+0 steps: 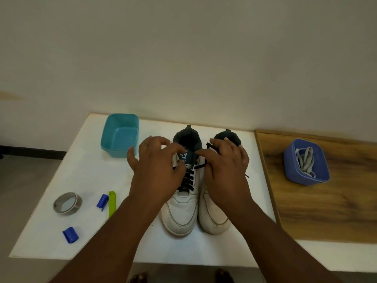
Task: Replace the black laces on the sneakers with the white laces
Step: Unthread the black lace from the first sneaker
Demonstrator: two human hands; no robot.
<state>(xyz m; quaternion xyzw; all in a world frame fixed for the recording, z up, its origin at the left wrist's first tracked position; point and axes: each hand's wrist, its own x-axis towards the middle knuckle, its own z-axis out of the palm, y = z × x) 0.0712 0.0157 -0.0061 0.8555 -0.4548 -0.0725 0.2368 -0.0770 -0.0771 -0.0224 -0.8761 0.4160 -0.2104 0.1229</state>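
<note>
Two white sneakers stand side by side at the table's middle, toes toward me: the left sneaker point(180, 213) and the right sneaker point(212, 219). Both have dark collars. A black lace point(188, 180) crisscrosses the left sneaker's eyelets. My left hand point(157, 166) hovers over that sneaker's left side, fingers spread and curled, thumb splayed out. My right hand point(226, 166) covers the right sneaker's lacing and pinches a strand of black lace running in from the left sneaker's top eyelets. The white laces point(305, 160) lie coiled in a blue tub point(320, 176) at the right.
An empty teal tub point(120, 137) stands at the back left. A tape roll point(67, 203), two blue clips point(103, 201) point(70, 234) and a green clip point(112, 203) lie at the front left. A wooden board point(326, 211) under the blue tub covers the white table point(91, 170) on the right.
</note>
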